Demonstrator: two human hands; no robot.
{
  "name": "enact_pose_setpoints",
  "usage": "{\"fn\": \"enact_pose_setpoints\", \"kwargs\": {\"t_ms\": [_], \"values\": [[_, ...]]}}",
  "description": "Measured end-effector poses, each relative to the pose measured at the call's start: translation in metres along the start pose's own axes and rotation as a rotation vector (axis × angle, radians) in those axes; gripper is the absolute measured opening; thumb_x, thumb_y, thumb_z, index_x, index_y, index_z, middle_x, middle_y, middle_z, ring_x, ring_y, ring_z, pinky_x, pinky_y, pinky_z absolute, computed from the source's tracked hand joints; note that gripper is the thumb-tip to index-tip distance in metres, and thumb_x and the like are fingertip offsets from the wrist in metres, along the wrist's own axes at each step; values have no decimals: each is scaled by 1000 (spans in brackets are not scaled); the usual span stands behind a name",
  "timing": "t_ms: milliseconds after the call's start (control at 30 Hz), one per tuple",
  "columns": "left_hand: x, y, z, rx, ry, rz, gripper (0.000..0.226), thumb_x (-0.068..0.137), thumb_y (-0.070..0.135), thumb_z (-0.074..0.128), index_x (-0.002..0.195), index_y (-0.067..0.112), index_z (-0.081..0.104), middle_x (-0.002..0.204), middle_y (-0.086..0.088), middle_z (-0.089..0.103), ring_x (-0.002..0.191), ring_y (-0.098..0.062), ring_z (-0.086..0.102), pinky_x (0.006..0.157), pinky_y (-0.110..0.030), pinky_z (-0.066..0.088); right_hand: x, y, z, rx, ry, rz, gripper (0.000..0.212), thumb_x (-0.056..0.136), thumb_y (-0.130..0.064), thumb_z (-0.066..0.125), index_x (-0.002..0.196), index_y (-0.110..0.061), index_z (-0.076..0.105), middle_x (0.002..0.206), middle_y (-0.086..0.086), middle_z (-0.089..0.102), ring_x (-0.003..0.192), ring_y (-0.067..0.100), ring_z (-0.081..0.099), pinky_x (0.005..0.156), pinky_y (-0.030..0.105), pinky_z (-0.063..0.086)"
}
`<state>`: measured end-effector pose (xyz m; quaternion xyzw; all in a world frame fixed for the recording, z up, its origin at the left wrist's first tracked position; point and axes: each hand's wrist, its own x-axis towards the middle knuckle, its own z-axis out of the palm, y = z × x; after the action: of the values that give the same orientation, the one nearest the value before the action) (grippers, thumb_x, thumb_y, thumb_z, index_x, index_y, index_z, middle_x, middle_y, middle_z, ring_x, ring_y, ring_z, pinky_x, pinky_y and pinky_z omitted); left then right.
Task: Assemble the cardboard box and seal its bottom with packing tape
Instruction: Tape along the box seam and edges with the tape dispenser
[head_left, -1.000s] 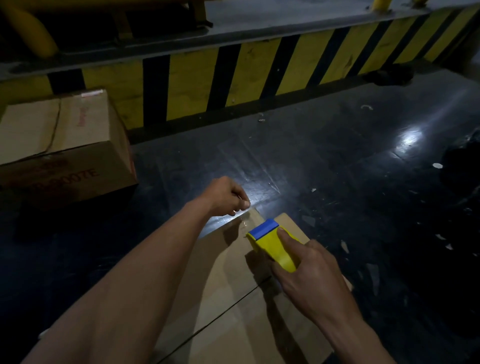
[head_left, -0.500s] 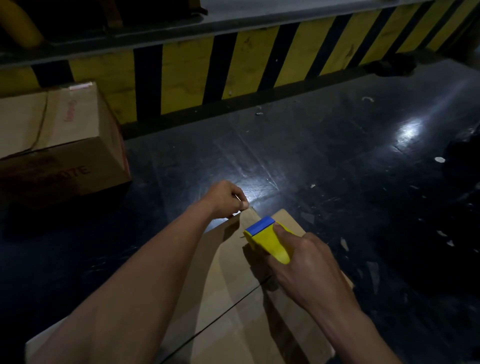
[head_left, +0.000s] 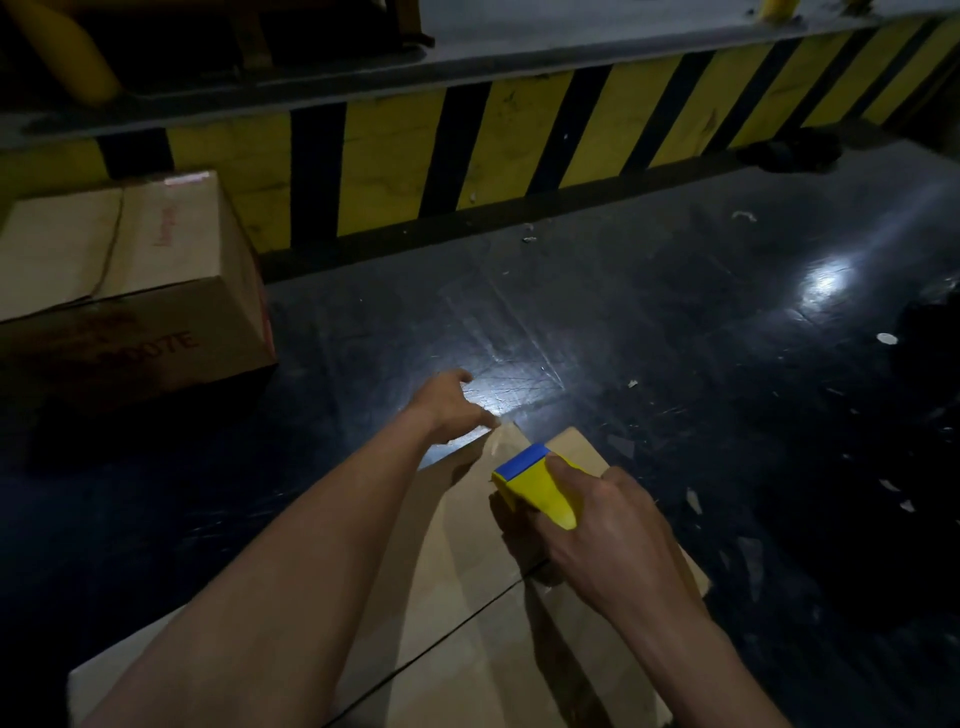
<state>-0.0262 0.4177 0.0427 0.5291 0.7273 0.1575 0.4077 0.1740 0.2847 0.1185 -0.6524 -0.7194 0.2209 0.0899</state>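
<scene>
The cardboard box (head_left: 457, 613) lies in front of me with its flaps folded shut and a dark seam running across them. My right hand (head_left: 613, 545) grips a yellow and blue tape dispenser (head_left: 535, 483) held against the box top near its far edge. A short strip of clear tape (head_left: 496, 441) glints between the dispenser and my left hand (head_left: 449, 405). That hand lies over the far edge of the box, its fingers reaching down the far side and partly hidden.
A second closed cardboard box (head_left: 130, 291) with red print stands at the left. A yellow and black striped kerb (head_left: 519, 156) runs along the back. The dark glossy floor (head_left: 675, 338) carries small scraps of paper and tape.
My left hand has gone from a fist pinching the tape end to lying flatter over the far edge. The dispenser has stayed at the far end of the box.
</scene>
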Motion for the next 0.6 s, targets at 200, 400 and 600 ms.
{"fn": "enact_pose_setpoints", "kwargs": {"t_ms": [200, 400, 600], "values": [[-23, 7, 10, 31, 107, 279, 9, 89, 17, 72, 93, 16, 81, 91, 1, 78, 80, -11, 70, 76, -28, 59, 0, 0, 2, -6, 27, -6, 58, 88, -52, 55, 143, -42, 39, 90, -3, 39, 85, 22, 52, 66, 31, 35], [-28, -4, 16, 91, 63, 292, 18, 94, 28, 68, 106, 25, 80, 104, 6, 78, 95, -1, 64, 78, -15, 41, 0, 2, 4, -6, 51, -29, 58, 87, -54, 54, 142, -42, 40, 89, -3, 40, 88, 23, 55, 67, 31, 38], [-29, -19, 30, 10, 63, 289, 21, 90, 38, 72, 106, 28, 80, 104, 6, 78, 96, -3, 69, 72, -13, 44, 0, 3, 5, -10, 52, -33, 63, 88, -56, 54, 146, -41, 36, 96, -2, 40, 96, 23, 56, 72, 32, 41]]}}
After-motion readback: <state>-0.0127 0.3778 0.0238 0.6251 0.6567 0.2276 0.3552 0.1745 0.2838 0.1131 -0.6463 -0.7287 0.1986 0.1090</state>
